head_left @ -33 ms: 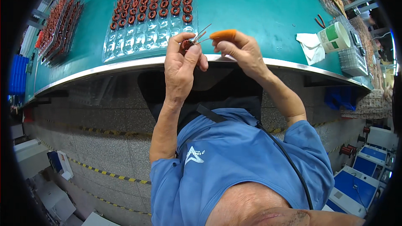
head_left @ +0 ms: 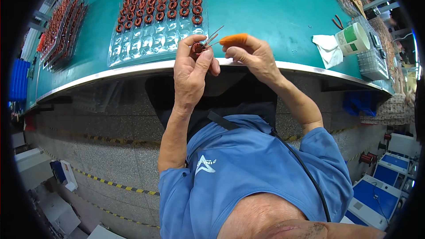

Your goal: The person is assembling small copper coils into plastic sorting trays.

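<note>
At the edge of a green workbench (head_left: pixel 265 4), the left hand (head_left: pixel 191 73) pinched a small copper-wound coil (head_left: pixel 197 48) between thumb and forefinger, wire leads jutting up-right. The right hand (head_left: pixel 250 53), an orange cot (head_left: pixel 233 39) on its forefinger, curled beside the leads; whether it touched them could not be told. Behind lay a clear blister tray (head_left: pixel 152 44) partly filled with coils; a white-and-green tub (head_left: pixel 353 38) stood at right.
</note>
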Available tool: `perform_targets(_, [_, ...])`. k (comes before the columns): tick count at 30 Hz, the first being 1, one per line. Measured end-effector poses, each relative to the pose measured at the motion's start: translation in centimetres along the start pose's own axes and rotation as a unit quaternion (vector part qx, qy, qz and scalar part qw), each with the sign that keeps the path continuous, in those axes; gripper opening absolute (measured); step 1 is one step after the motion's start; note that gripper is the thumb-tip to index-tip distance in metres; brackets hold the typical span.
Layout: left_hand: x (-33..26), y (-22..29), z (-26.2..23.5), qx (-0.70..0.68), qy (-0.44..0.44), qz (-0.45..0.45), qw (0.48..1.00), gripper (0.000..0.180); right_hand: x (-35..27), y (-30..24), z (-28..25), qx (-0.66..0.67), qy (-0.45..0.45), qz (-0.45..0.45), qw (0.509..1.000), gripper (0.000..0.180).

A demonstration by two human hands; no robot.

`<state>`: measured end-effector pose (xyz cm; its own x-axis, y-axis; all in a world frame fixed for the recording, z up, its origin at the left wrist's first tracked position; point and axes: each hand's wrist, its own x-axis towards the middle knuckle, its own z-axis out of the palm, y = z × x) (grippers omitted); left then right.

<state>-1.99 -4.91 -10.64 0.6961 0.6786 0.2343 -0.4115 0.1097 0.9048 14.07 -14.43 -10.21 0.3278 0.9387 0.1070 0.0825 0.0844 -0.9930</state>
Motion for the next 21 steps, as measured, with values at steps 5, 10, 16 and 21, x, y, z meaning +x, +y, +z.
perform_targets(5, [-0.2, 0.1, 0.4, 0.051, -0.013, -0.004, 0.999, 0.028, 0.2, 0.6, 1.0, 0.021, 0.01, -0.02, 1.0, 0.029])
perform_targets(10, [-0.2, 0.5, 0.2, 0.2, 0.006, 0.006, 0.98, 0.023, -0.7, -1.1, 2.6, -0.173, 0.104, -0.149, 0.968, 0.031])
perform_targets(16, [-1.4, -0.3, 0.3, 0.073, -0.004, 0.027, 0.997, 0.023, -0.4, -0.5, 1.1, 0.163, 0.006, 0.083, 0.983, 0.033])
perform_targets(21, [-1.4, 0.1, -0.8, 0.035, -0.017, -0.036, 0.999, 0.028, 0.4, 0.3, 1.6, 0.029, 0.051, -0.016, 0.998, 0.034])
